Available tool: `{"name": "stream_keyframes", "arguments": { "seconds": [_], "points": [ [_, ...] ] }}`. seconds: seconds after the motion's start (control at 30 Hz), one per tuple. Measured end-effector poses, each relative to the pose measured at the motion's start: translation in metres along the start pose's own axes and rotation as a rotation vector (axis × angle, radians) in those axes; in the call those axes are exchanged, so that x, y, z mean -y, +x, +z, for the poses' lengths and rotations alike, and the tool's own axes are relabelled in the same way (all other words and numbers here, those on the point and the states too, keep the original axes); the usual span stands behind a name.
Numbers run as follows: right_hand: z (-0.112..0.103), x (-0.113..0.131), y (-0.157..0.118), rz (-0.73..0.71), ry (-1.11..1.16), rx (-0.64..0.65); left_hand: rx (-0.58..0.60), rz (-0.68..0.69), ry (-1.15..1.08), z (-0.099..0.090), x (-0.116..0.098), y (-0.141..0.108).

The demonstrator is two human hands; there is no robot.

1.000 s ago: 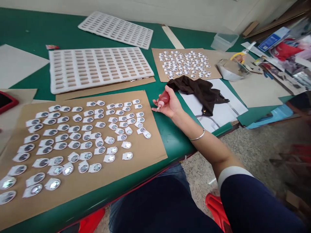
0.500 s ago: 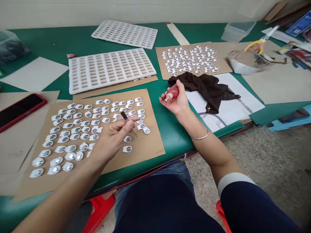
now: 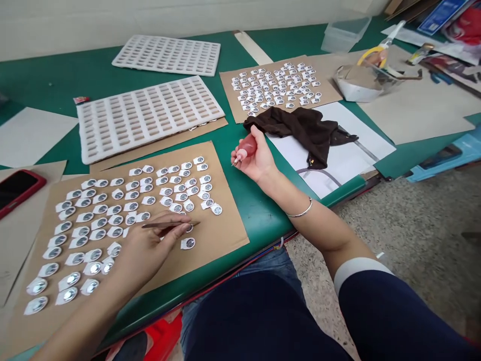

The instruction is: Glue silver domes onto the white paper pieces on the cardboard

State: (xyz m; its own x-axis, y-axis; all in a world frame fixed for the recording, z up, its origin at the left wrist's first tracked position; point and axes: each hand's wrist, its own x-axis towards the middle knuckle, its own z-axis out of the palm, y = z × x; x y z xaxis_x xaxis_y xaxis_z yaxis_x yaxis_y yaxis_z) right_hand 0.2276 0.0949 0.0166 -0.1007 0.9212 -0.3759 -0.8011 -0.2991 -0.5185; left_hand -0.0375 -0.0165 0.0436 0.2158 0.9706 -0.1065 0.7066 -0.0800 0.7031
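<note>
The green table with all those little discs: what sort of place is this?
Probably a small workshop for handwork: rows of discs lie on cardboard, slotted trays lie on the green table, and the left hand holds a thin pointed tool, the right hand a red bottle.

I face a pale, off-white wall (image 3: 150, 17) that runs behind the far edge of my green table (image 3: 263, 220). A cream strip (image 3: 252, 47) reaches inward across the top from that far edge. Soft light leaves a sheen along the rounded near edge, and a thin red line runs beneath it. Below, I see a speckled, greyish floor (image 3: 398, 215). Bright red plastic (image 3: 165, 333) shows under the near edge to my left, too cut off for me to name, and light blue plastic furniture (image 3: 443, 155) stands by the right end.
</note>
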Motion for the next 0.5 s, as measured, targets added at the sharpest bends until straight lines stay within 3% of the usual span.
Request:
{"name": "stream_keyframes", "arguments": {
  "seconds": [0.13,0.37,0.5],
  "points": [
    [-0.002,-0.003,0.002,-0.014,-0.014,-0.029,-0.006,-0.07,-0.064,-0.003,-0.005,-0.001],
    [0.0,-0.004,0.002,0.003,-0.032,-0.05,-0.101,0.285,-0.087,0.014,-0.013,0.018],
    [0.0,-0.001,0.004,0.009,-0.024,-0.042,-0.076,0.278,-0.102,0.025,-0.008,0.034]
  ]
}}
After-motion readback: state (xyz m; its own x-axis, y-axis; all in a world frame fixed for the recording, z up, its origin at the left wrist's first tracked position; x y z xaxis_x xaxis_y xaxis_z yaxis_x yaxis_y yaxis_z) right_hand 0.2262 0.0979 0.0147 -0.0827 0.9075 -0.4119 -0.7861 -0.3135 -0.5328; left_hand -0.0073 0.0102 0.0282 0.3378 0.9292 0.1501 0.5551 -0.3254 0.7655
